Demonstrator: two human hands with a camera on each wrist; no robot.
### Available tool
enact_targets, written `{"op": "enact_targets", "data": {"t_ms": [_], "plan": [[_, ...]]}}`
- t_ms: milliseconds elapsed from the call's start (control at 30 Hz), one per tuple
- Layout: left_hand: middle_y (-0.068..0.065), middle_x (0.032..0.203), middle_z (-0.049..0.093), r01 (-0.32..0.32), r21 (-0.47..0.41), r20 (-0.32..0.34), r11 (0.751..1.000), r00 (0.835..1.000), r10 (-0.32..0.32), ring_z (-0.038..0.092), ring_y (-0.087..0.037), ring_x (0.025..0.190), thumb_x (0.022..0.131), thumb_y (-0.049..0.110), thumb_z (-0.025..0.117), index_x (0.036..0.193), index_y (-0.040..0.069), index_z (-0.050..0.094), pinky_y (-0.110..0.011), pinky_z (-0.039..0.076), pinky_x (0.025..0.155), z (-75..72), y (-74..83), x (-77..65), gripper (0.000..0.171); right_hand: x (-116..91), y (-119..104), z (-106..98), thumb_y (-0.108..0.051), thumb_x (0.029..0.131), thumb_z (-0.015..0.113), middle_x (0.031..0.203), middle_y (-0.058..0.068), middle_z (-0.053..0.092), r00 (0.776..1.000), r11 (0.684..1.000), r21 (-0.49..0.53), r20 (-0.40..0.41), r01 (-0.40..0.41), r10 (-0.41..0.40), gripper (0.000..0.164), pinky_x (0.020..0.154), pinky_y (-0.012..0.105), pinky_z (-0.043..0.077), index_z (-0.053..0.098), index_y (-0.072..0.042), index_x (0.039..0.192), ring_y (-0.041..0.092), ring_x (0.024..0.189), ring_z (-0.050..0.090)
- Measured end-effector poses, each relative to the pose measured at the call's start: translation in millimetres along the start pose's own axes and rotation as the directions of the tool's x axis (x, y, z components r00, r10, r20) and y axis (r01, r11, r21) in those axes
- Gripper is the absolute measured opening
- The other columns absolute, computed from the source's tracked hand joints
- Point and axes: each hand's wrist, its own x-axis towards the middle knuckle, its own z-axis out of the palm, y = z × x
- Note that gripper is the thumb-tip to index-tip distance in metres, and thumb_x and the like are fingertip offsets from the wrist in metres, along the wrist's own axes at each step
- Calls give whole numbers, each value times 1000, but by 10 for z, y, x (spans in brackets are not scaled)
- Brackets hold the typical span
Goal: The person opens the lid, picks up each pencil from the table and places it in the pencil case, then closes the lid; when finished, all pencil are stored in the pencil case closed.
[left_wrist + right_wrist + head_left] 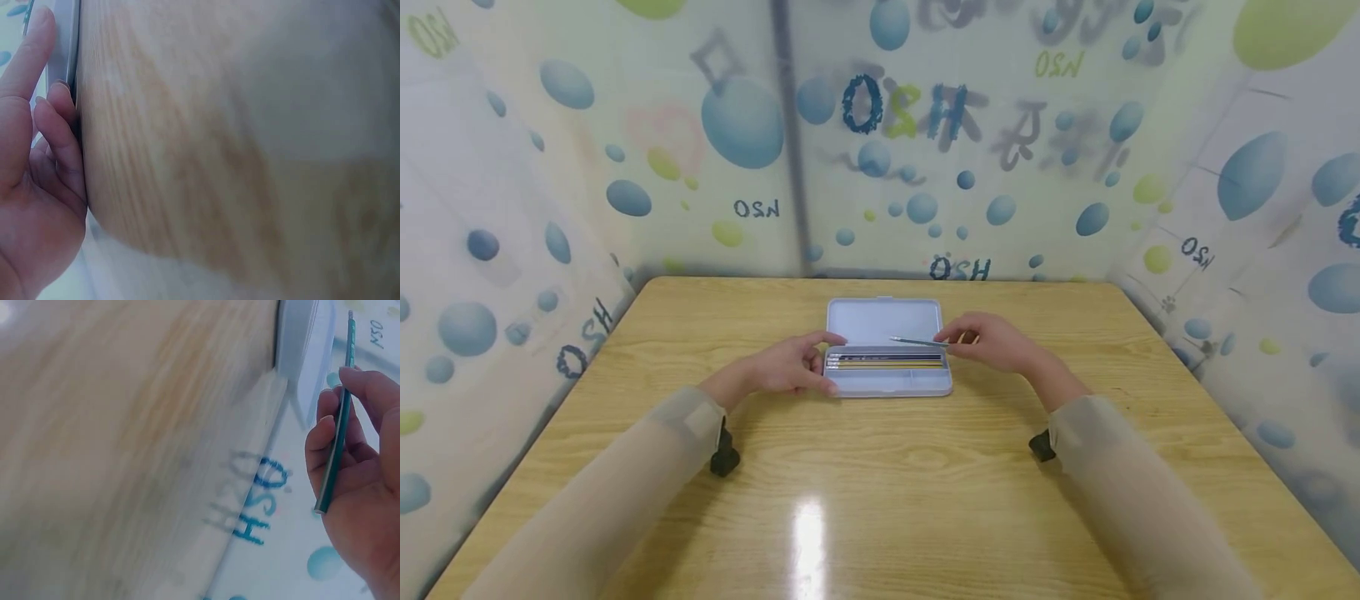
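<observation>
A white pencil case (868, 385) lies on the table with its lid (883, 319) raised at the back. Several pencils, dark and yellow, rest side by side in its rear tray. My left hand (786, 364) grips the case's left end, thumb at the front corner and index finger at the back; its other fingers curl against the side. Between thumb and fingers, my right hand (992, 340) pinches a green pencil (340, 419). The pencil lies nearly level above the right part of the case, its eraser end pointing left in the head view.
The wooden table (917, 492) carries the case near its far edge. Behind it and on both sides hang pale curtains (880, 208) printed with blue and green drops. A black wrist strap piece (725, 450) shows under the left sleeve, another (1042, 446) under the right.
</observation>
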Motion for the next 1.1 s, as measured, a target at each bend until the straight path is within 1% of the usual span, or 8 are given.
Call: {"op": "enact_targets", "data": {"t_ms": [167, 267, 400, 500, 633, 867, 1100], "plan": [[-6, 92, 60, 3, 3, -1, 1000, 1000, -3, 50, -19, 73, 96, 31, 89, 169, 17, 38, -27, 43, 60, -8, -5, 1, 90, 180, -183, 93, -19, 107, 72, 123, 4, 78, 999, 999, 20, 37, 25, -26, 22, 88, 37, 55, 81, -17, 126, 20, 101, 66], [-6, 92, 60, 4, 1, -3, 1000, 1000, -3, 50, -19, 72, 96, 31, 89, 168, 17, 38, -27, 43, 60, -8, 4, 0, 90, 299, -253, 171, -19, 108, 71, 121, 3, 77, 997, 999, 23, 65, 41, -43, 20, 89, 37, 56, 81, -17, 125, 20, 104, 67], [-5, 92, 60, 7, -2, -2, 1000, 1000, -7, 51, -19, 73, 96, 32, 89, 168, 18, 39, -26, 43, 61, -7, 18, 1, 89, 429, -318, 276, -20, 109, 71, 118, 3, 74, 994, 999, 4, 101, 44, -44, 19, 89, 37, 56, 82, -20, 123, 20, 103, 66], [-5, 93, 60, 16, -2, -3, 1000, 1000, -16, 52, -19, 73, 95, 33, 89, 167, 19, 40, -26, 44, 61, -5, 19, 7, 89, 506, -370, 345, -19, 108, 71, 116, 3, 73, 992, 999, -19, 117, 45, -42, 19, 91, 37, 56, 83, -22, 123, 21, 103, 65], [-5, 92, 59, 22, -13, -2, 1000, 1000, -22, 52, -19, 72, 96, 32, 89, 167, 18, 39, -26, 44, 61, 3, 10, 2, 88, 600, -422, 427, -17, 108, 71, 114, 3, 74, 989, 997, -42, 134, 61, -55, 19, 96, 38, 55, 83, -20, 123, 20, 103, 64], [-5, 92, 58, 18, -18, -5, 1000, 1000, -18, 50, -18, 71, 97, 29, 88, 168, 17, 38, -26, 42, 60, 15, 17, -12, 88, 697, -479, 497, -17, 108, 71, 116, 2, 74, 988, 994, -87, 145, 66, -53, 21, 103, 42, 55, 83, -21, 124, 20, 107, 65], [-4, 91, 60, 10, -9, 0, 1000, 1000, -10, 51, -17, 72, 96, 32, 89, 168, 17, 38, -26, 43, 61, 1, 28, -2, 89, 707, -531, 495, -17, 107, 72, 120, 3, 74, 986, 995, -72, 154, 72, -60, 20, 106, 42, 55, 82, -19, 125, 21, 111, 66]]}}
